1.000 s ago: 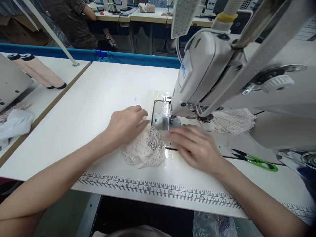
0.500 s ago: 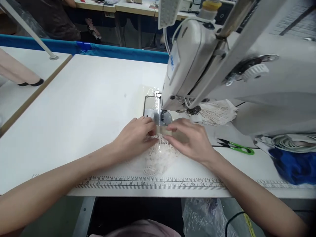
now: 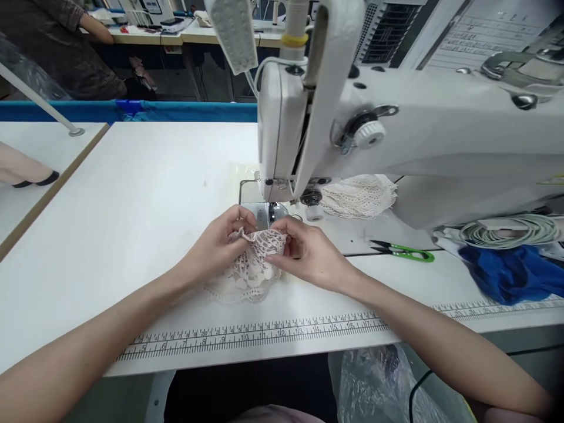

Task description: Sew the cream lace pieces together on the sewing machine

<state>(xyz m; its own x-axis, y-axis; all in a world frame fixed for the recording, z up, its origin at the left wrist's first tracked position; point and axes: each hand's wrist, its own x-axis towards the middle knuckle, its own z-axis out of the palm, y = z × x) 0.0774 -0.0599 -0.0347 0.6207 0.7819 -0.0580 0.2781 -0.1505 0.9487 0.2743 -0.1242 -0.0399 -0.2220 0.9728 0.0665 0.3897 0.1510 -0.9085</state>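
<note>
Nearest the viewer: printed ruler strip point(image 3: 247, 339) along the front edge of the white sewing table point(image 3: 145, 200). Just beyond it: cream lace piece point(image 3: 251, 264), partly resting on the table, its upper edge lifted and pinched between both hands. Left hand point(image 3: 220, 244) closed on the lace edge from the left, right hand point(image 3: 304, 254) closed on it from the right, fingertips close together, apparently to keep the edge stretched and level in front of the presser foot point(image 3: 277, 210). Directly behind: sewing machine point(image 3: 352, 129), its head overhanging and partly hiding the needle area. Behind the head: second bundle of lace point(image 3: 359, 197). Right of the hands: green thread snips point(image 3: 403, 251), blue cloth point(image 3: 511, 273) and coiled cord point(image 3: 511, 230). Far left: another person point(image 3: 57, 47) at a separate bench.
</note>
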